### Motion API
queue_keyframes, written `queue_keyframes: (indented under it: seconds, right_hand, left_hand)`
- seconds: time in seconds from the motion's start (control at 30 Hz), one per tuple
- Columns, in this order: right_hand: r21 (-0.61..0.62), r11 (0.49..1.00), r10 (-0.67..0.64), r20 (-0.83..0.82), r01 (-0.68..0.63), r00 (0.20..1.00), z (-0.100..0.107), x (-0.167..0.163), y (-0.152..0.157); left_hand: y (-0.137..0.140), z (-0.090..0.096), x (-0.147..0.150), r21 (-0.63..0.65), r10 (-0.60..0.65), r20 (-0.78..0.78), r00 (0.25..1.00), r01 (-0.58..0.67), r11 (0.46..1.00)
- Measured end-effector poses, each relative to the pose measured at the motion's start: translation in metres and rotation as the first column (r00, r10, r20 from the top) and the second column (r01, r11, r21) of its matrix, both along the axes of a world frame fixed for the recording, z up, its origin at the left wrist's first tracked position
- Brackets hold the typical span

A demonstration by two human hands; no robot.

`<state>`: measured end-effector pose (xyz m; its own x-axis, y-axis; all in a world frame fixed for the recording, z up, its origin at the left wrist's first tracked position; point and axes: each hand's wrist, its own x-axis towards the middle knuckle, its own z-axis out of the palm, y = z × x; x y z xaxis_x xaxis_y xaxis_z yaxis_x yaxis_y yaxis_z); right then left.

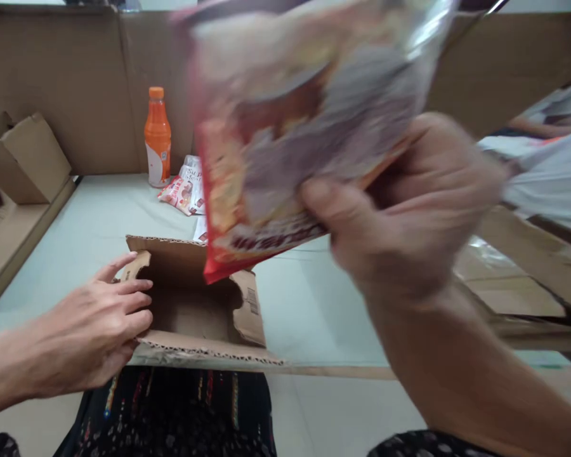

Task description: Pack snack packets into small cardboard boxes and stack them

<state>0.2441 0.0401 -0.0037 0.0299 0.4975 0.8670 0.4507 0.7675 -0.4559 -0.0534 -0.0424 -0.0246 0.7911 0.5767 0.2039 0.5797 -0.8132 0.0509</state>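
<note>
My right hand is raised close to the camera, its thumb and fingers pinching a red snack packet with a food picture and pale lettering. Motion blurs the packet, so its print is unreadable. Below it, near the table's front edge, stands an open cardboard box with its flaps up and a bare inside. My left hand grips the left side of that box, fingers bent over the flap. Part of the box's back edge is hidden behind the packet.
An orange drink bottle stands upright at the back of the table. Small packets lie beside it. Other cardboard boxes are at the left, and more cardboard at the right. Another person's arm shows far right.
</note>
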Motion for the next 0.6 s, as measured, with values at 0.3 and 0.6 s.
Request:
queue_keyframes:
  seconds: [0.3,0.6]
  right_hand:
    - [-0.091,0.985,0.168,0.64,-0.143,0.75,-0.035,-0.026,-0.031]
    - [-0.425,0.886,0.424,0.904,0.183,0.05,-0.027,-0.061,-0.02]
  left_hand:
    - [-0.003,-0.009,-0.01,0.06,0.194,-0.177,0.965,-0.186,0.981]
    - [-0.003,-0.013,-0.005,0.099,0.161,-0.216,0.963,-0.143,0.985]
